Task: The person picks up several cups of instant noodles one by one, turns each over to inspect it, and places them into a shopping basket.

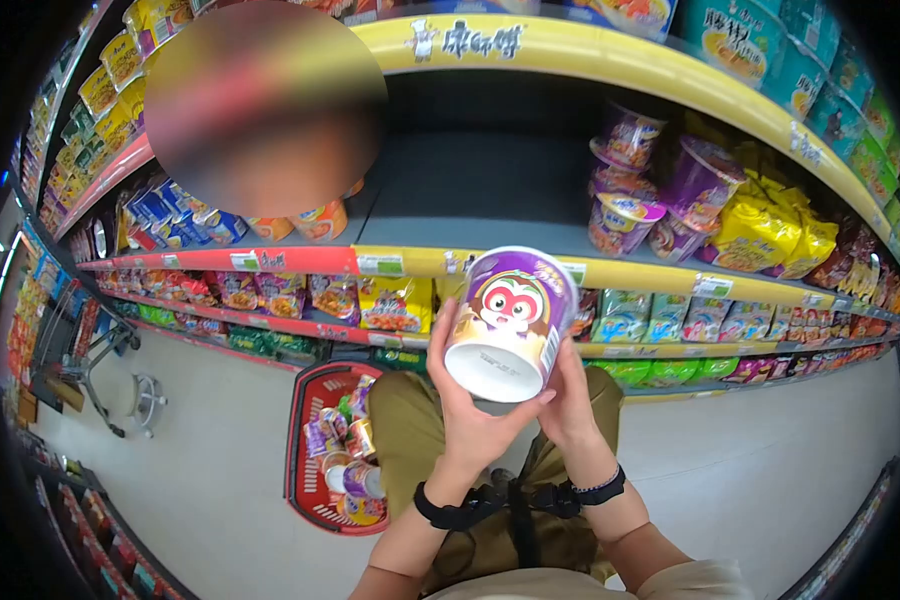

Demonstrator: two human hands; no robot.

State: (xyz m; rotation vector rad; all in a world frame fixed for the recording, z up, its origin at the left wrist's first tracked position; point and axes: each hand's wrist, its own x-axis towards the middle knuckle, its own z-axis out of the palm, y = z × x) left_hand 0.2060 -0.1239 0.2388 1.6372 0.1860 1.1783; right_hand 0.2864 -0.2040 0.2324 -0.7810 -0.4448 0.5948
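Observation:
A purple and white noodle cup (511, 320) with a red cartoon face is held up in front of the shelves, tilted so that its white bottom faces me. My left hand (467, 410) is wrapped round its left and lower side. On the right side, my right hand (570, 395) grips the same cup, its fingers partly hidden behind it. Below and to the left, a red basket (296, 455) on the floor holds several cups and packets.
Purple cups (625, 220) and yellow packets (765, 232) stand on the right of the middle shelf (460, 190). Lower shelves carry more packets. A shopping cart (75, 340) and a white stool (147, 403) are at the left. A blurred oval covers the upper left.

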